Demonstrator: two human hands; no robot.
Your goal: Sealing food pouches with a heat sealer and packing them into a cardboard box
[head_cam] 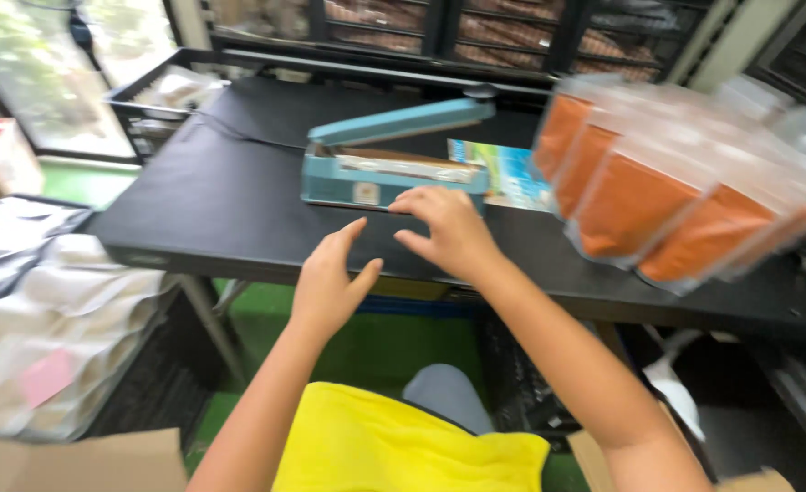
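both hands reach out over a black table [212,210], and neither holds anything. the right hand [448,228] lies palm down with its fingers spread, the fingertips right at the front edge of a teal heat sealer [394,169]; they seem to touch its base, though the blur makes that hard to say for sure. the left hand [326,282] hovers near the table's front edge, open, thumb held away from the fingers, just short of the sealer.

the sealer sits at 12 o'clock from both hands, near the middle of the table, with its long arm lifted at a slant above the base. a black cord runs from it towards 10 o'clock. at 3 o'clock from the sealer lies a flat colourful printed sheet [512,173]. further round at 3 o'clock, a row of clear pouches filled with orange powder [658,210] stands leaning, one against the next, blurred at the edges.

at 9 o'clock, off the table, is a heap of pale bags [48,319]. a black crate [157,100] sits at 10 o'clock at the table's far corner.
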